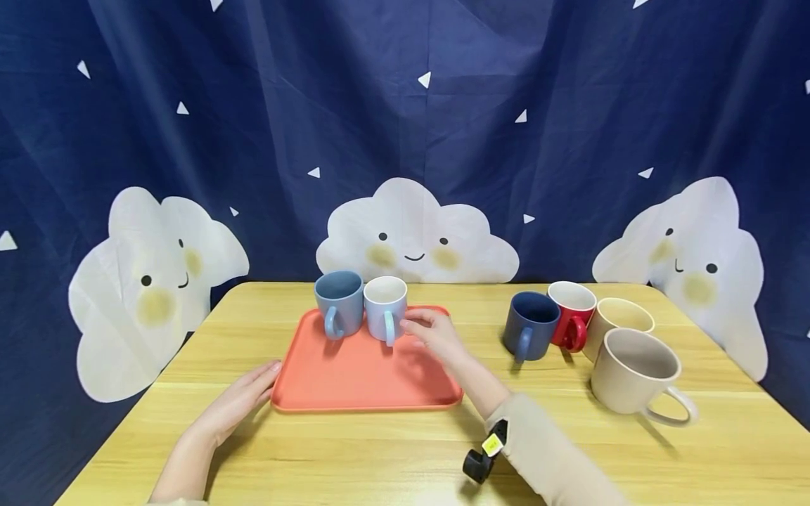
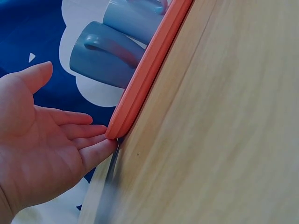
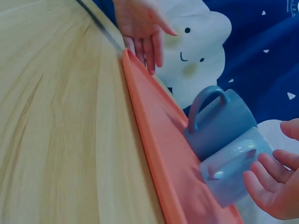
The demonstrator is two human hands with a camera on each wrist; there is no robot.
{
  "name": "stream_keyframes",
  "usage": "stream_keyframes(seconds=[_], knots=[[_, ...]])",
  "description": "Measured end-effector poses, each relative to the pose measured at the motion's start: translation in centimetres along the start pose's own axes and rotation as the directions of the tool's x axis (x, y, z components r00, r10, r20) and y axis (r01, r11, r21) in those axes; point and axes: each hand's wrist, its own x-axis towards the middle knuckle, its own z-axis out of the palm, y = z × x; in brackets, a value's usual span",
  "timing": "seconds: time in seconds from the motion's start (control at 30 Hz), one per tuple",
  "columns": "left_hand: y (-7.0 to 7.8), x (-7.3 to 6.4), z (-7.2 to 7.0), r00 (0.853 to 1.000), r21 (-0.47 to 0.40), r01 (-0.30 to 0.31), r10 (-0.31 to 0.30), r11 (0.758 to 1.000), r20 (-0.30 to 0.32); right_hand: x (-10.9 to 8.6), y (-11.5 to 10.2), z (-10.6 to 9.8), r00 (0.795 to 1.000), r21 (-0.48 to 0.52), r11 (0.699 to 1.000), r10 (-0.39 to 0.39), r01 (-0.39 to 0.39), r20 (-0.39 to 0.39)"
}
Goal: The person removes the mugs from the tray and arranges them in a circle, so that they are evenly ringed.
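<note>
An orange-red tray (image 1: 361,383) lies on the wooden table, and two mugs stand side by side at its far edge. The left one is a grey-blue mug (image 1: 346,314); beside it is a pale blue mug (image 1: 377,314) with a white inside. My right hand (image 1: 439,339) is at the right side of the pale blue mug, fingertips close to its handle; the right wrist view shows the fingers loosely bent and not wrapped round it. With straight fingers, my left hand (image 2: 44,154) touches the tray's left rim, palm facing the tray.
On the right of the table stand a dark blue mug (image 1: 530,330), a red mug (image 1: 571,320) with a white inside, a cream mug (image 1: 607,327) and a large beige mug (image 1: 626,379). A navy curtain (image 1: 481,133) with cloud faces hangs behind the table (image 1: 354,464).
</note>
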Motion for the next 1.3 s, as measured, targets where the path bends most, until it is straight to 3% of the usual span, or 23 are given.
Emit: stream_keyframes(seconds=[0.17, 0.3, 0.4, 0.73, 1.03, 1.3], knots=[[0.1, -0.1, -0.1, 1.0, -0.006, -0.007, 0.007, 1.0, 0.01, 0.0, -0.2, 1.4, 1.0, -0.064, 0.998, 0.01, -0.012, -0.026], [0.1, -0.1, -0.1, 1.0, -0.004, -0.009, 0.009, 1.0, 0.006, 1.0, 1.5, 1.9, 1.0, -0.169, 0.986, -0.008, 0.002, -0.03], [0.1, -0.1, 0.0, 1.0, -0.004, -0.005, 0.005, 1.0, 0.004, 1.2, 1.9, 2.3, 1.0, -0.19, 0.982, -0.006, 0.003, -0.015], [0.2, -0.1, 0.0, 1.0, -0.008, -0.003, 0.003, 1.0, 0.007, 1.7, 1.9, 3.3, 0.997, -0.029, 0.996, 0.078, -0.079, -0.021], [0.0, 0.0, 0.1, 1.0, -0.017, -0.006, 0.007, 1.0, 0.012, 1.9, 1.8, 3.3, 0.988, 0.009, 0.992, 0.127, -0.127, -0.084], [0.0, 0.0, 0.0, 1.0, -0.008, -0.02, 0.02, 1.0, 0.017, 1.3, 1.2, 2.6, 0.985, -0.02, 0.99, 0.138, -0.141, -0.103]])
